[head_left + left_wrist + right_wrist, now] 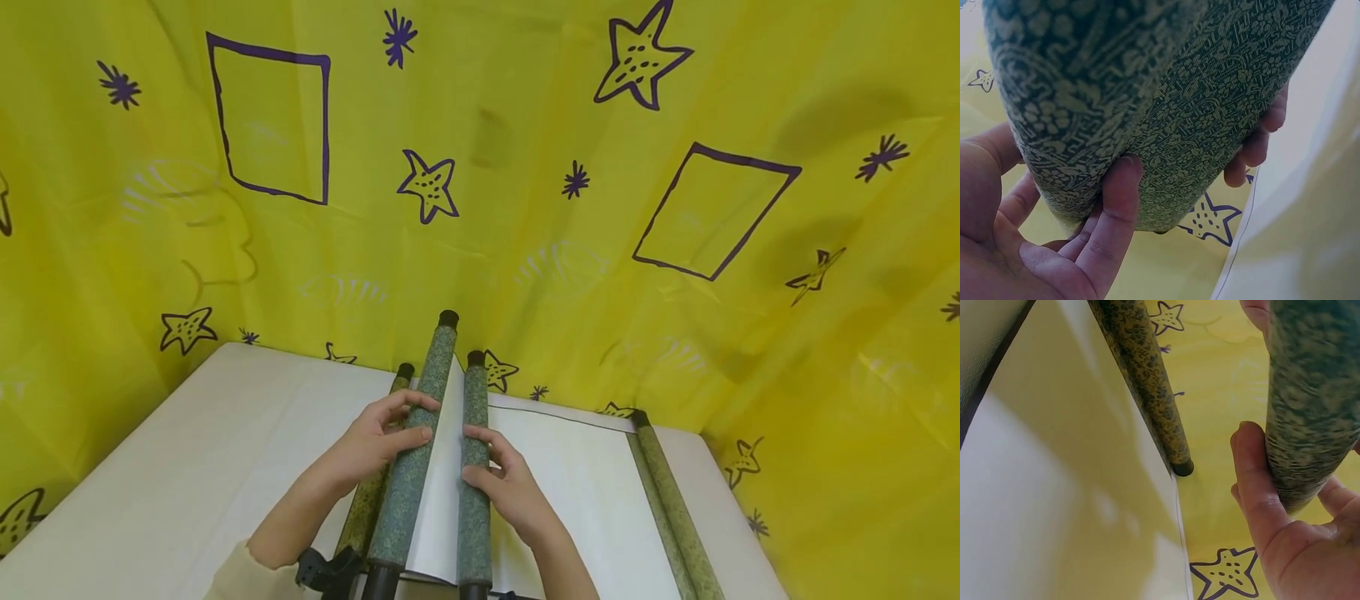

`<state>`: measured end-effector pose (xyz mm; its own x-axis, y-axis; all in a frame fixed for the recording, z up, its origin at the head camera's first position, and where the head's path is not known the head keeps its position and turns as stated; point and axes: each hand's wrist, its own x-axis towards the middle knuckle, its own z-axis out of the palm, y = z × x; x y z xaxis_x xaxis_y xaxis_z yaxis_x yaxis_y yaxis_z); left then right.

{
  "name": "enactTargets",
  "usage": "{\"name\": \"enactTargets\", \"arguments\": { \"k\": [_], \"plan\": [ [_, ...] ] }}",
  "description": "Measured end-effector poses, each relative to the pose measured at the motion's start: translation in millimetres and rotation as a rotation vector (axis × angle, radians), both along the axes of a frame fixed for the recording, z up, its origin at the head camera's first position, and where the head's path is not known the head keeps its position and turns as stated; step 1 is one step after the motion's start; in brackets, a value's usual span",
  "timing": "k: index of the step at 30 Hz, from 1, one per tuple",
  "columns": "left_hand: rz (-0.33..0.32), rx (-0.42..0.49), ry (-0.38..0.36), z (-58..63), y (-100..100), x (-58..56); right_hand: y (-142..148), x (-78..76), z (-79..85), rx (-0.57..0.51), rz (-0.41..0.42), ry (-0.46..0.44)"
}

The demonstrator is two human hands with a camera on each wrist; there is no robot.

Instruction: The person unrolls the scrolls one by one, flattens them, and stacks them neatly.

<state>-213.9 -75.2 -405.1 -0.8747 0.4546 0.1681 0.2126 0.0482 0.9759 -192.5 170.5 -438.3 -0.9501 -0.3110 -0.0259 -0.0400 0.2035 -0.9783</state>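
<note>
Two green-blue patterned scroll rolls stand side by side in the head view, with black knobs on their ends. My left hand (382, 437) grips the left scroll roll (405, 487), thumb and fingers wrapped on its sides. With thumb and fingers, my right hand (513, 487) holds the right scroll roll (475, 533). A strip of white paper (441, 508) spans the gap between the rolls. The left wrist view shows the floral cloth (1191, 112) above my left fingers. In the right wrist view, the roll (1316, 400) rests between my right thumb and fingers.
Beneath lies a white sheet (577, 492), with one olive patterned roll (675, 508) at its right and another olive roll (363, 517) behind the left scroll. The pale table (187, 458) meets a yellow curtain (487, 275) printed with stars. A dark strapped device (330, 571) sits at my left wrist.
</note>
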Motion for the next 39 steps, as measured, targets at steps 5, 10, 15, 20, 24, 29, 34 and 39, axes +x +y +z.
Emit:
{"name": "enactTargets", "arguments": {
  "k": [5,10,15,20,24,29,34,39],
  "plan": [
    [0.016,-0.002,0.003,3.9,-2,0.4,0,-0.5,1.4,0.005,-0.012,0.002],
    [0.043,0.002,-0.025,7.8,-5,3.2,0,-0.3,3.6,-0.033,-0.01,-0.004],
    [0.049,0.013,-0.031,11.0,-6,5.1,0,-1.6,4.2,-0.023,-0.017,0.009],
    [0.043,0.02,-0.013,11.8,-8,5.0,1,-1.2,4.6,-0.022,-0.017,0.005],
    [0.035,0.027,0.004,12.3,-9,3.2,2,-0.8,5.0,-0.018,-0.019,0.016],
    [0.024,0.038,0.004,13.6,-11,3.5,2,-0.4,4.9,-0.011,-0.017,0.008],
    [0.031,0.033,0.028,15.1,-12,4.1,2,-0.2,5.3,-0.01,-0.023,0.013],
    [0.033,0.043,0.037,15.7,-15,4.2,1,-0.1,5.8,-0.006,-0.022,0.004]
  ]
}}
